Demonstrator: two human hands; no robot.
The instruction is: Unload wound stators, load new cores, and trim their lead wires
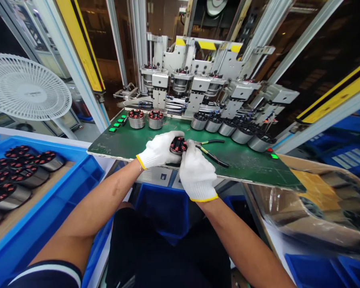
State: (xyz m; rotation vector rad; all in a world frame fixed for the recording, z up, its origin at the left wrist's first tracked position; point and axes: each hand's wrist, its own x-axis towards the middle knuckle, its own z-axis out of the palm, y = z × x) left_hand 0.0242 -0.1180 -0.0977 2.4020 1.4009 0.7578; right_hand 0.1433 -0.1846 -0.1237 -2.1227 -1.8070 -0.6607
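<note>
One machine (174, 60), pale metal with yellow-and-black trim, spans the back, block-topped fixtures (200, 84) standing in a row along its front. Before it stretches the green worktop (258, 170). At the left sits a blue bin (91, 170) loaded with wound stators (39, 178); at the right, a carton (313, 188) with clear plastic about it. A white fan (33, 94) stands beyond the bin.

The gloved left hand (159, 149) has its grip curled round the held stator (177, 148), near the middle of the worktop's front edge. The right hand, gloved too (197, 170), bends its fingers together at the same piece's right side; whether this grip pinches the stator or a wire, one cannot tell. Just beside it lie pliers (214, 141), handles pointing right.

Farther back stand five dark-topped stators (227, 129) on the right and two copper-wound ones (137, 122) on the left. Smallest are the green blocks (116, 125) at the worktop's left end.
</note>
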